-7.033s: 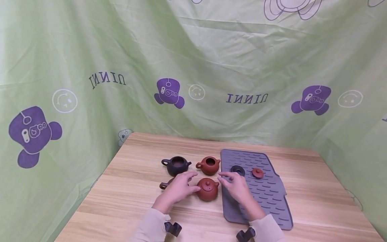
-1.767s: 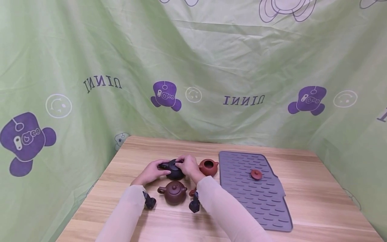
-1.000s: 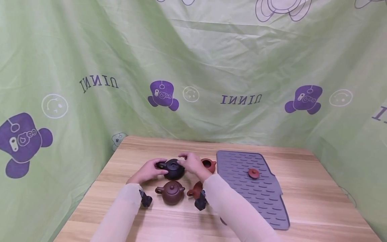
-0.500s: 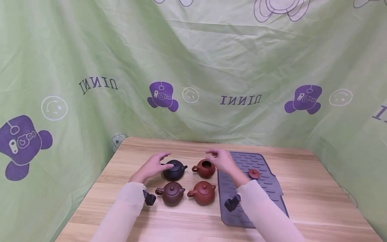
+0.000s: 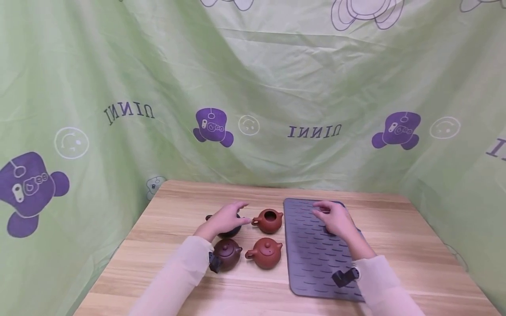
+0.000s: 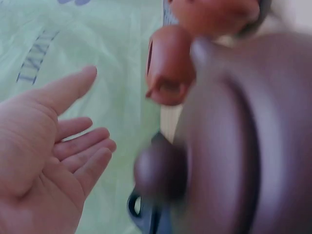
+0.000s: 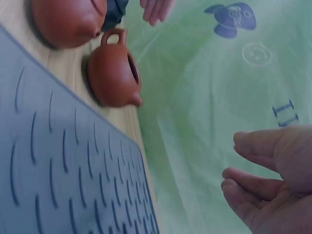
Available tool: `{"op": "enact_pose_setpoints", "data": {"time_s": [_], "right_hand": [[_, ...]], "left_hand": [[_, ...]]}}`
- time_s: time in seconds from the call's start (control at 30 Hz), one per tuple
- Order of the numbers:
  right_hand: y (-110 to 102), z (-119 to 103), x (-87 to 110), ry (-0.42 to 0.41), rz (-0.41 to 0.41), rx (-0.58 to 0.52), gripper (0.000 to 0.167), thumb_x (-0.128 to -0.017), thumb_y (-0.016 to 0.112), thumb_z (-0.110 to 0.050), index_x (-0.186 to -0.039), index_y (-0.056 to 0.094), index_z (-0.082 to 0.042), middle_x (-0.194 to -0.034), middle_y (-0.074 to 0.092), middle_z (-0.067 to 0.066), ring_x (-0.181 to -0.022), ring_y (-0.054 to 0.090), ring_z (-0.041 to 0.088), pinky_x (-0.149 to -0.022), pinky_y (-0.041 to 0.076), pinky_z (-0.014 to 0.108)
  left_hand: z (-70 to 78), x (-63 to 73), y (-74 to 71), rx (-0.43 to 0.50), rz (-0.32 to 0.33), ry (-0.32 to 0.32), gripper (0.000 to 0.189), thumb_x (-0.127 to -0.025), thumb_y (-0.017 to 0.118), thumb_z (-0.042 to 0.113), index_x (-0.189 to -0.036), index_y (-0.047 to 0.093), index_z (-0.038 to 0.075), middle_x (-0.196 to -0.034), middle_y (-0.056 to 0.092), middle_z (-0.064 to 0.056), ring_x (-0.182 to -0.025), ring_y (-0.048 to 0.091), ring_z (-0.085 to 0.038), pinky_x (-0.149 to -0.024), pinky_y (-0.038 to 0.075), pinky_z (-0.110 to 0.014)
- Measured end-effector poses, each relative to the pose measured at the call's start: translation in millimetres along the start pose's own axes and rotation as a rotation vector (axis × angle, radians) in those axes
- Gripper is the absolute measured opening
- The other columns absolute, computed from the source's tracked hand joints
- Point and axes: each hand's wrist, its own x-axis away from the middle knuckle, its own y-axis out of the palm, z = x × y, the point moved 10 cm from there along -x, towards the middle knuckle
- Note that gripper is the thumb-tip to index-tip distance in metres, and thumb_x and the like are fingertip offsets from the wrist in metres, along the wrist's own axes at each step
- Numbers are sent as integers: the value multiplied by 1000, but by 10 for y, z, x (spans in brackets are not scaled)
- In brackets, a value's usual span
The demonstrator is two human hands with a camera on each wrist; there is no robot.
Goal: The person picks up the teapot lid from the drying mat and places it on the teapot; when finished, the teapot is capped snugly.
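Observation:
My left hand hovers over the black teapot, hiding most of it. Its thumb points toward the handle of a lidless red teapot; the left wrist view shows bare, spread fingers on the left hand. Over the grey mat my right hand hangs beside a red lid, which it mostly covers. Nothing is between the fingers of the right hand in the right wrist view. Nearer to me stand a purple-brown teapot and a second red teapot, both with lids on.
A grey ridged mat lies right of the teapots on the wooden table. Behind the table hangs a green printed cloth. Each wrist carries a small black camera.
The black lid went from the mat onto the black teapot, and my right hand let go of it. That hand then moved right over the mat; my left hand shifted right, off the black teapot's handle.

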Motion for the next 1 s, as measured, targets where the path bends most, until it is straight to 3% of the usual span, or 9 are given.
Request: {"op": "enact_pose_setpoints", "data": {"time_s": [0.17, 0.4, 0.53, 0.73, 1.0], "right_hand": [[-64, 261, 88, 64, -4, -71, 30, -93, 67, -14, -118, 66, 2, -104, 68, 18, -91, 66, 31, -75, 54, 39], [-123, 530, 167, 92, 15, -30, 35, -93, 66, -16, -122, 63, 2, -113, 65, 24, -109, 58, 41, -92, 43, 55], [-121, 668, 189, 121, 20, -43, 35, -93, 65, -16, -122, 63, 4, -114, 65, 24, -110, 57, 42, -93, 42, 56], [-86, 851, 184, 160, 24, -40, 35, -93, 67, -18, -121, 64, 4, -113, 65, 25, -110, 56, 44, -92, 42, 57], [9, 1056, 130, 167, 39, -19, 34, -91, 69, -17, -117, 65, 5, -109, 66, 24, -109, 56, 45, -92, 42, 58]], "left_hand": [[84, -102, 170, -6, -35, -19, 60, -87, 74, 22, -136, 51, -5, -129, 57, -23, -119, 53, -36, -99, 44, -47], [107, -212, 323, -51, -53, -29, 58, -86, 76, 23, -133, 54, -6, -124, 60, -23, -115, 57, -34, -96, 46, -44], [134, -260, 386, -75, -55, -23, 56, -87, 75, 21, -130, 55, -8, -123, 60, -24, -114, 57, -34, -96, 46, -44], [72, -306, 482, -68, -56, -78, 57, -85, 77, 20, -130, 55, -8, -123, 61, -22, -114, 57, -30, -98, 45, -40], [43, -363, 549, -77, -26, -79, 53, -81, 81, 20, -124, 60, -4, -110, 66, -15, -99, 61, -24, -88, 49, -37]]}}
